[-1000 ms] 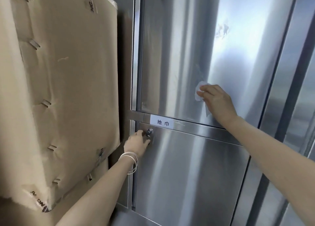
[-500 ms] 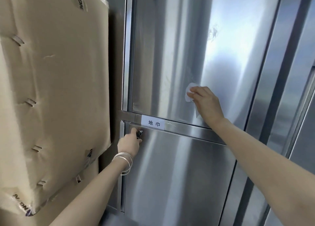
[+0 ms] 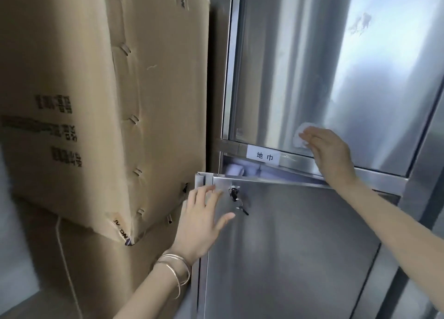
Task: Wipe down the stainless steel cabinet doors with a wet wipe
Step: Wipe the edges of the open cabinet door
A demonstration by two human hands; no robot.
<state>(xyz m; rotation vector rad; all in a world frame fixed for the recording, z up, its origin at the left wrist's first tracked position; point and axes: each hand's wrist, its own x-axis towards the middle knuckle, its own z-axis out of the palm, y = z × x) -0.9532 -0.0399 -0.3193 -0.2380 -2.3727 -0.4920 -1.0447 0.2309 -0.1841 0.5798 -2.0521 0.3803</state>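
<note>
Crowding lower door (image 3: 288, 246), cardboard boxes (image 3: 156, 102), left hand (image 3: 201, 222) spread flat, right hand (image 3: 331, 152) pressing wipe (image 3: 299, 138)

cardboard boxes (image 3: 156, 102) just beside lower door (image 3: 288, 246)

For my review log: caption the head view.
Right hand presses wet wipe on upper door; left hand touches ajar lower door.
</note>
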